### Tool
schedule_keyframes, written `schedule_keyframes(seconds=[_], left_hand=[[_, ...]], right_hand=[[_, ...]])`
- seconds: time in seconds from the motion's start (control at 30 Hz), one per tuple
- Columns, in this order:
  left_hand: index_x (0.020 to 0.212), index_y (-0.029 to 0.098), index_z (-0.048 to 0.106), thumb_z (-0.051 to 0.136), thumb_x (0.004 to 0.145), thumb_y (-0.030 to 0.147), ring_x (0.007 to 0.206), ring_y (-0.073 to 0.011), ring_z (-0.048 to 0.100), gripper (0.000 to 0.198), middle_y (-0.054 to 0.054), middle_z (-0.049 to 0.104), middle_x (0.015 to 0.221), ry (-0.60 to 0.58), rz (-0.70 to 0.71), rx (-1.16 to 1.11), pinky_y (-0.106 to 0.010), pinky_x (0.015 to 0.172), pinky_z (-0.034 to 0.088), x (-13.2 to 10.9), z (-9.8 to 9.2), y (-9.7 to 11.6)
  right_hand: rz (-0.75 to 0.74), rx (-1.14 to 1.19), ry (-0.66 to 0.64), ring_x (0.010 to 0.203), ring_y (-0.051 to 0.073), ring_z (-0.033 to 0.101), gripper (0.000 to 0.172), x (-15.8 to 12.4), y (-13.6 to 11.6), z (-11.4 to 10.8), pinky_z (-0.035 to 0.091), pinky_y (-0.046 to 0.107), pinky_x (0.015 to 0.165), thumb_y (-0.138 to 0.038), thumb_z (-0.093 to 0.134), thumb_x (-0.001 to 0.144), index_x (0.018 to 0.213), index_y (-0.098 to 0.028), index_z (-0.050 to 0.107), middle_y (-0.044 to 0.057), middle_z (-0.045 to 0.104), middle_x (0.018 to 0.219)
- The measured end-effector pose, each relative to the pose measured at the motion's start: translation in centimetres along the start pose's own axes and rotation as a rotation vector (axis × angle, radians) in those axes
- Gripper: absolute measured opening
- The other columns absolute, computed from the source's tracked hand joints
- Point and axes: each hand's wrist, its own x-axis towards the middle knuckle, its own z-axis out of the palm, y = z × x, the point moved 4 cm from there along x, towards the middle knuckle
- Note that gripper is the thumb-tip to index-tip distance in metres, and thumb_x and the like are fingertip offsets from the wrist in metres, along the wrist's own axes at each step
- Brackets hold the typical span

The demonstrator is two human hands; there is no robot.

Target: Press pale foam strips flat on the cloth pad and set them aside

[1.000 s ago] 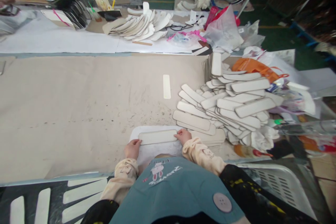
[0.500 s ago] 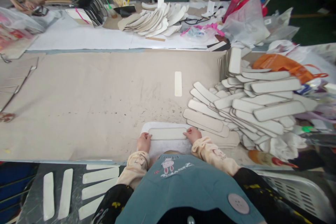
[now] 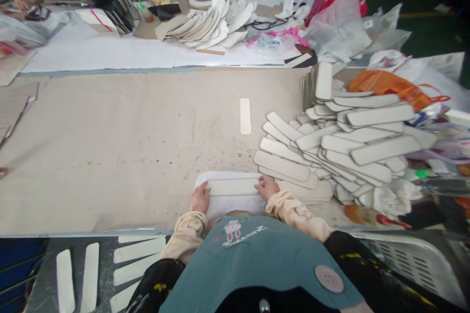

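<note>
A long white strip with rounded corners and a dark edge [image 3: 233,187] lies crosswise in front of me on a white pad [image 3: 216,175]. My left hand [image 3: 200,197] pinches its left end. At the strip's right end, my right hand [image 3: 268,187] grips it between thumb and fingers. Just right of that hand lie more such strips, and a large loose heap of strips [image 3: 341,144] spreads beyond them. One small cream strip [image 3: 245,116] lies alone, lengthwise, farther back on the table.
Brown paper covers the worktable [image 3: 110,132]. Several white strips [image 3: 90,276] rest on a dark lower surface at left. A perforated metal basket [image 3: 414,259] stands at lower right. An orange bag [image 3: 392,87] lies behind the heap. Another person's hands [image 3: 24,4] show at far left.
The view has shifted slightly, so the surroundings sit a little farther left. Both hands stay at the ends of the strip, which has hardly moved on the pad.
</note>
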Motion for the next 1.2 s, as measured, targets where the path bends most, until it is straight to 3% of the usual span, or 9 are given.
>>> schedule_keyframes(seconds=[0.2, 0.47, 0.77, 1.2], left_hand=[[0.112, 0.020, 0.055, 0.047, 0.080, 0.030, 0.072, -0.0163, 0.059, 0.034, -0.001, 0.062, 0.072, 0.012, -0.068, -0.102, -0.027, 0.070, 0.041, 0.1, -0.1, -0.1], [0.107, 0.020, 0.052, 0.046, 0.079, 0.032, 0.069, -0.0176, 0.059, 0.031, 0.000, 0.061, 0.067, 0.021, -0.066, -0.083, -0.028, 0.066, 0.040, 0.5, 0.0, -0.1], [0.105, 0.021, 0.051, 0.048, 0.077, 0.034, 0.069, -0.0184, 0.060, 0.031, -0.001, 0.060, 0.067, -0.012, -0.104, -0.076, -0.028, 0.063, 0.040, 1.2, 0.2, -0.4], [0.096, 0.017, 0.056, 0.054, 0.072, 0.037, 0.073, -0.0191, 0.062, 0.032, -0.005, 0.066, 0.075, -0.066, -0.215, -0.128, -0.028, 0.064, 0.042, 2.2, 0.3, -1.1]], right_hand=[[0.025, -0.004, -0.005, 0.065, 0.015, 0.055, 0.020, 0.0, -0.2, 0.0, 0.030, 0.025, 0.056, -0.034, 0.063, 0.074, 0.088, -0.023, 0.055, -0.004, 0.061, 0.063], [0.048, -0.009, -0.015, 0.065, 0.015, 0.054, 0.018, -0.1, -0.8, -0.6, 0.030, 0.025, 0.056, -0.031, 0.063, 0.075, 0.089, -0.023, 0.055, -0.002, 0.061, 0.068], [0.083, -0.050, -0.039, 0.065, 0.016, 0.055, 0.028, 0.5, -0.5, -0.2, 0.030, 0.026, 0.056, -0.033, 0.070, 0.069, 0.090, -0.022, 0.055, -0.001, 0.062, 0.070], [0.062, -0.068, -0.042, 0.066, 0.015, 0.054, 0.020, 0.6, -0.5, 0.2, 0.027, 0.026, 0.055, -0.028, 0.065, 0.073, 0.087, -0.020, 0.054, -0.002, 0.061, 0.068]])
